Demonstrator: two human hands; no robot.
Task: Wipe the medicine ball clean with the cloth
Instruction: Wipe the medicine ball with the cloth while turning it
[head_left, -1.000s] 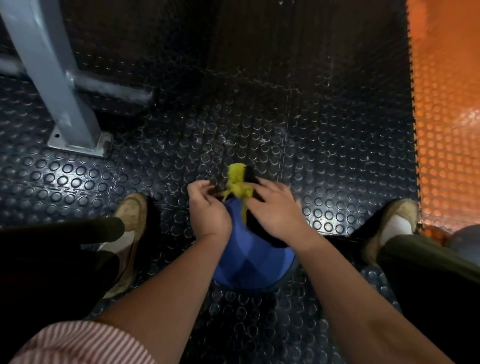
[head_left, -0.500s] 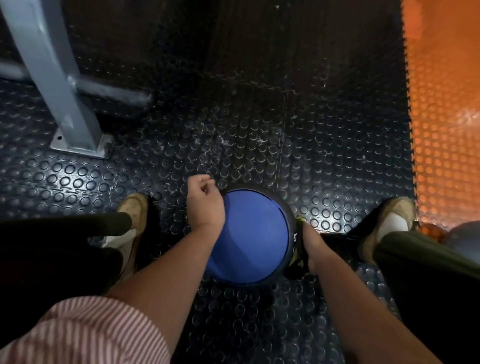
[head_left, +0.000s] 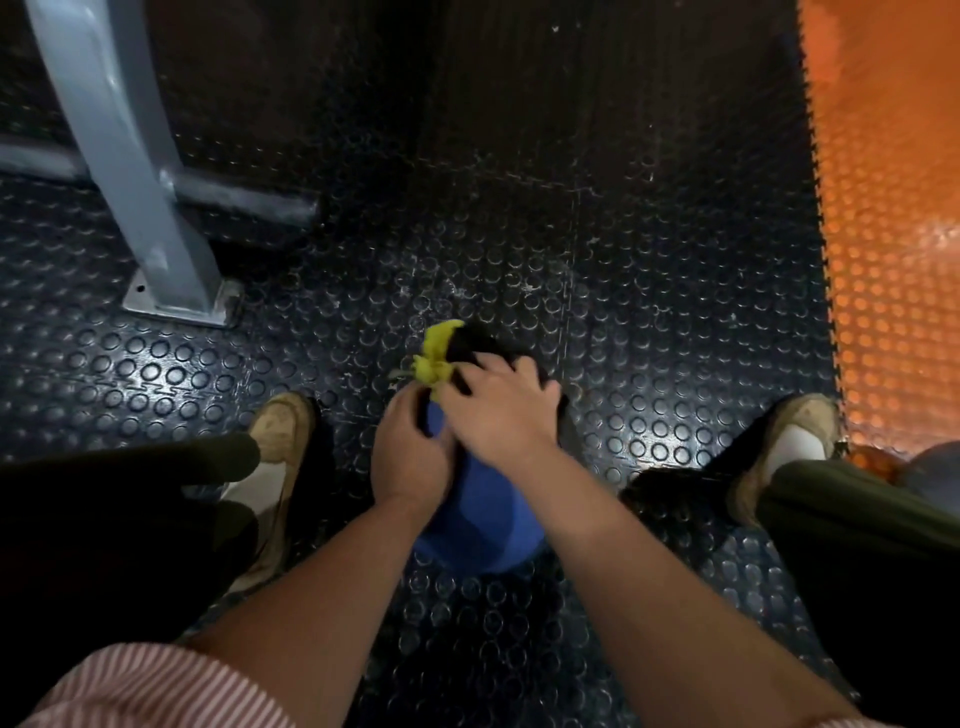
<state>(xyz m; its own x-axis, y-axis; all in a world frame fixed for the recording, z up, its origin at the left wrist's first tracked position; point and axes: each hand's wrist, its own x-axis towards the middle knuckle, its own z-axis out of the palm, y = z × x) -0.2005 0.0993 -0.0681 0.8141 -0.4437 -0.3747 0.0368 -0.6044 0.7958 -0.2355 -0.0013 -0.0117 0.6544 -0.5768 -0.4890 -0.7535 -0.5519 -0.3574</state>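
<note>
A blue and black medicine ball (head_left: 483, 514) sits on the studded floor between my two feet. My right hand (head_left: 501, 410) lies over the ball's top and far side, its fingers spread and pressing a yellow cloth (head_left: 434, 358) against the ball. The cloth bunches out past the fingertips at the ball's far left edge. My left hand (head_left: 408, 457) rests against the ball's left side, fingers curled against it near the cloth. Most of the cloth is hidden under my right hand.
A grey metal post (head_left: 150, 218) with a bolted base plate stands at the far left. Orange studded flooring (head_left: 893, 234) runs along the right. My shoes (head_left: 280, 431) (head_left: 795, 431) flank the ball. A grey ball (head_left: 935, 473) peeks in at the right edge.
My right hand has come up from the ball's right side to its top, bringing the yellow cloth to the far left edge. My left hand stays at the ball's left side.
</note>
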